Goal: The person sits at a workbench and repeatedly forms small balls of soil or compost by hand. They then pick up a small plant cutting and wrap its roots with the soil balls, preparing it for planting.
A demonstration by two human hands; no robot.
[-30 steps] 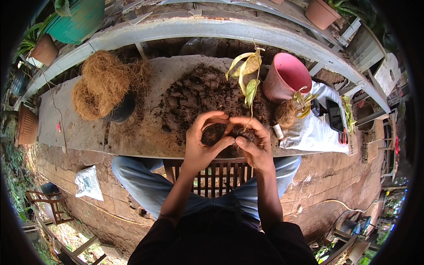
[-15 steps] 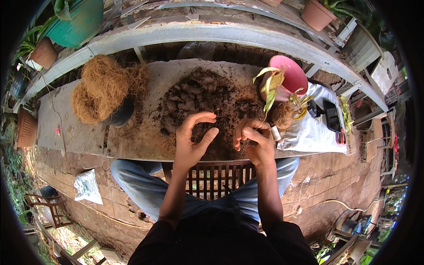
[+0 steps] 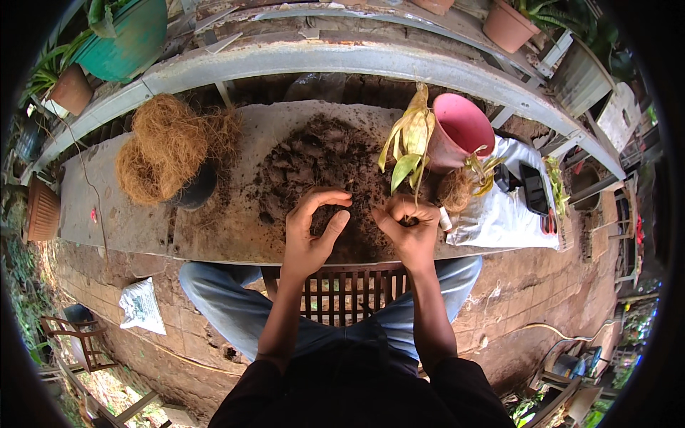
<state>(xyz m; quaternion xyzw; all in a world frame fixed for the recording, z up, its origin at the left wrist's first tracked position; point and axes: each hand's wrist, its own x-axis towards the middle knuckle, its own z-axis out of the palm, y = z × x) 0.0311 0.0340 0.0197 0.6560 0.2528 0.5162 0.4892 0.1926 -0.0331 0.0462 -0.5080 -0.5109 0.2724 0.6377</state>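
Observation:
My right hand (image 3: 412, 232) is closed around the lower stem of a wilted plant (image 3: 412, 135). Its yellowing leaves rise above my fist, with one greener leaf low on the left; its base is hidden in my fingers. My left hand (image 3: 308, 235) is curved at the near edge of the soil, thumb and fingers apart, with nothing in it. Dark, clumpy soil (image 3: 307, 160) is spread over the middle of the table (image 3: 214, 232). Right of my right hand lies a second plant (image 3: 457, 191) with a fibrous root ball and drooping leaves.
A pink pot (image 3: 467, 121) lies tipped at the back right. Beside it are a white plastic bag (image 3: 474, 228), a black tray (image 3: 534, 187) and a small white cylinder (image 3: 445, 218). Brown coconut fibre (image 3: 164, 146) covers a black pot (image 3: 196, 189) on the left. A metal rail (image 3: 342, 58) runs behind.
My right hand has turned, and the plant in it has swung up and left from in front of the pink pot. The left hand has hardly moved.

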